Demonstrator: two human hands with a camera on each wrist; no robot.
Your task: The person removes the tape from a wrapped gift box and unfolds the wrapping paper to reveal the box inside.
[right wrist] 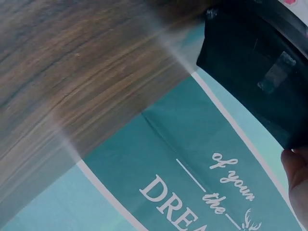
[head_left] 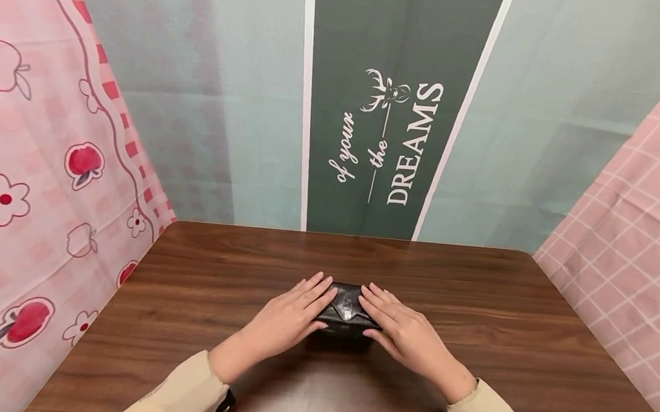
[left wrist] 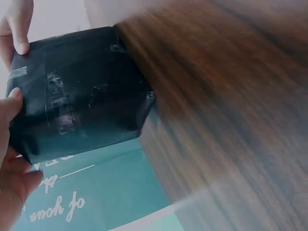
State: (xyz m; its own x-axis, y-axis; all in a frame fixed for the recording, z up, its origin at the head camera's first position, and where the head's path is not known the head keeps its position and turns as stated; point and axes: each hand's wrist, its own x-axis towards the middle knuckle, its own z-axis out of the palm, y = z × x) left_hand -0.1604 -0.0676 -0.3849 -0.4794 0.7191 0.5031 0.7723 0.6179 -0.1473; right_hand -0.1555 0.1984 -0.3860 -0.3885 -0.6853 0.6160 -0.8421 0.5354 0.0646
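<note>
From the head view, my left hand (head_left: 286,317) and right hand (head_left: 410,330) flank a small black package (head_left: 348,324) at the middle of the desk (head_left: 218,268). Each hand lays nearly straight fingers over the top, with the thumb against the near side, so both ends are held between thumb and fingers. A pointed flap (head_left: 348,297) is folded down between them, with a shiny patch near its tip. Beyond the desk hangs a green curtain (head_left: 369,32) with white lettering.

From the left wrist, a broad dark face of the package shows, with a strip of clear tape (left wrist: 18,72) near its edge. My left thumb lies on that face and other fingers bend round the lower corner; the gap between them is just the package's thickness. My right fingertips touch the far end. I can't tell whether the underside rests fully on the desk.

From the right wrist, only part of the package shows, with another tape strip (right wrist: 276,72) and one fingertip at its corner; the rest of that grip is out of sight here.

I judge this step to be steadying the wrapped package with both hands. The next move seems to call for even pressure at both ends, or freeing one hand if the flap needs handling.
</note>
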